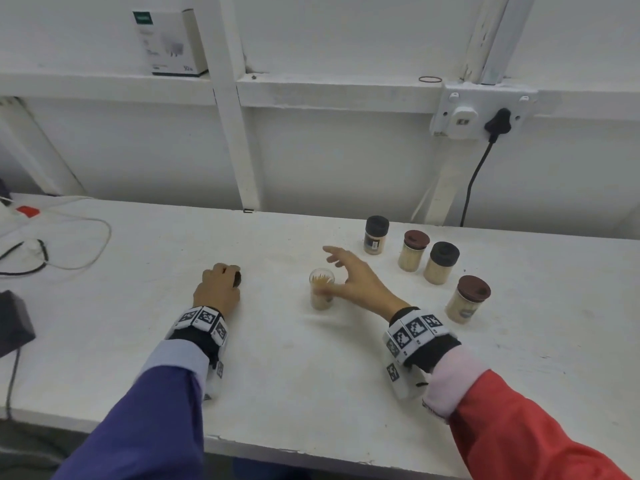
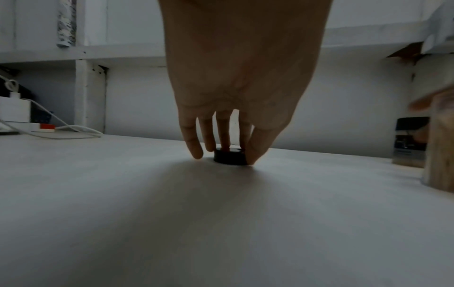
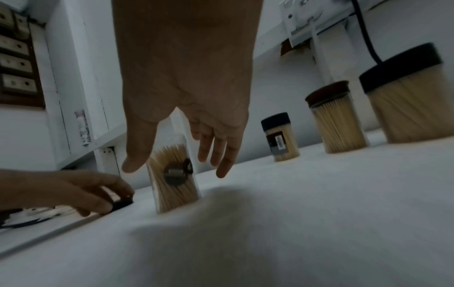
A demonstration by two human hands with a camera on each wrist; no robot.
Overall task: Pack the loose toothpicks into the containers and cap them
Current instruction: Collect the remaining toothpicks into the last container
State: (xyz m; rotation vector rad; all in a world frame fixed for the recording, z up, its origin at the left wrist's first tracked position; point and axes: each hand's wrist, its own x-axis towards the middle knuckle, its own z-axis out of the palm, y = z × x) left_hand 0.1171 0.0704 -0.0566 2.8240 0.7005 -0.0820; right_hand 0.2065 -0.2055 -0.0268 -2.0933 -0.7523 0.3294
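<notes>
An uncapped clear container (image 1: 321,292) packed with toothpicks stands upright mid-table on the white table (image 1: 311,375). My right hand (image 1: 331,271) hovers open at it, thumb on its near side and fingers spread past it; in the right wrist view the right hand (image 3: 175,168) brackets the container (image 3: 174,186), and contact is unclear. To the left, my left hand (image 1: 225,276) is curled over a black cap (image 1: 239,278) that lies flat on the table. In the left wrist view the left hand (image 2: 224,153) pinches the black cap (image 2: 230,160) between thumb and fingers.
Several capped, filled containers stand at the right: black-capped (image 1: 376,235), brown-capped (image 1: 414,250), black-capped (image 1: 441,263), brown-capped (image 1: 469,299). Cables and a power strip (image 1: 24,211) lie far left by a dark box (image 1: 14,323). A plugged wall socket (image 1: 485,116) is behind.
</notes>
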